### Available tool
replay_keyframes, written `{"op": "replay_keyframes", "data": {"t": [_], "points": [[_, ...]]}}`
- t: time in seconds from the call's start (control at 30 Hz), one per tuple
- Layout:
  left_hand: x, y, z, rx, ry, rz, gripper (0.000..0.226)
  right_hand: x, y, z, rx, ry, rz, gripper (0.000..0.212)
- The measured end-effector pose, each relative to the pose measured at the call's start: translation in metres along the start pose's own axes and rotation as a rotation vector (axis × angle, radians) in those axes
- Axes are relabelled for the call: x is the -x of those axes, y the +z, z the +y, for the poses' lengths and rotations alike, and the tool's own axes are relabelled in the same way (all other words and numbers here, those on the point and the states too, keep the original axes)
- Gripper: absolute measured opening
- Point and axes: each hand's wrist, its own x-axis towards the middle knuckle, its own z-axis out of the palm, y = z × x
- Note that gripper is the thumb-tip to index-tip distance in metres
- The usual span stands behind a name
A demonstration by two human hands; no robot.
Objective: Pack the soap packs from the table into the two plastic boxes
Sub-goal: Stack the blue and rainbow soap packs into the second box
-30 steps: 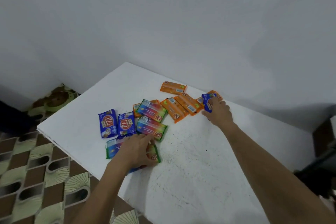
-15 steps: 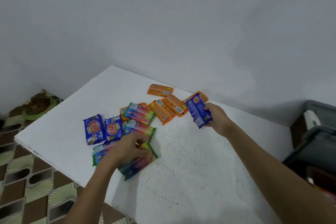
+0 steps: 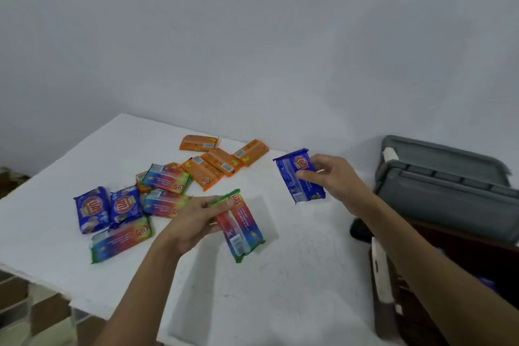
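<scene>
Fingers (image 3: 222, 203) of the left hand (image 3: 193, 219) clamp round a rainbow soap pack (image 3: 243, 229) held over the near table (image 3: 295, 284). Fingers (image 3: 309, 175) of the right hand (image 3: 334, 180) pinch a blue soap pack (image 3: 295, 180) in the air, right of the pile. Both packs carry a red oval logo, its white lettering too blurred to read. Blue packs (image 3: 91, 209), rainbow packs (image 3: 167, 178) and orange packs (image 3: 199, 143) lie on the far left of the white table. Grey plastic boxes (image 3: 449, 196) stand to the right, cut off by the frame edge. Behind is a plain white wall (image 3: 252, 36).
</scene>
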Motion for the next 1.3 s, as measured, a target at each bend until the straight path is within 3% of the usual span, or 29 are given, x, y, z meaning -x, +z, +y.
{"op": "replay_keyframes", "data": {"t": [0.1, 0.2, 0.33, 0.47, 0.63, 0.83, 1.03, 1.17, 1.3], "points": [[0.003, 0.031, -0.004, 0.198, -0.013, -0.058, 0.044, 0.021, -0.025, 0.002, 0.358, -0.133, 0.139, 0.011], [0.005, 0.060, -0.004, 0.253, -0.001, -0.058, 0.037, 0.048, -0.045, 0.002, 0.466, -0.233, 0.210, 0.013], [0.009, 0.093, -0.005, 0.278, 0.021, -0.034, 0.036, 0.083, -0.069, -0.004, 0.054, -0.195, 0.131, 0.014], [0.016, 0.124, -0.002, 0.281, 0.033, -0.035, 0.035, 0.110, -0.091, 0.000, -0.140, -0.219, 0.012, 0.028], [0.023, 0.162, 0.000, 0.312, 0.033, -0.024, 0.030, 0.129, -0.111, 0.012, -0.455, -0.108, -0.089, 0.028], [0.030, 0.196, -0.003, 0.356, 0.041, -0.074, 0.035, 0.147, -0.135, 0.028, -0.305, -0.165, 0.047, 0.016], [0.031, 0.225, -0.009, 0.376, 0.047, -0.100, 0.021, 0.166, -0.171, 0.043, -0.226, -0.086, 0.036, 0.055], [0.031, 0.242, -0.015, 0.353, 0.073, -0.123, 0.017, 0.174, -0.193, 0.055, -0.173, -0.016, 0.061, 0.057], [0.030, 0.260, -0.021, 0.342, 0.107, -0.125, 0.021, 0.183, -0.208, 0.069, -0.291, 0.089, 0.137, 0.058]]}}
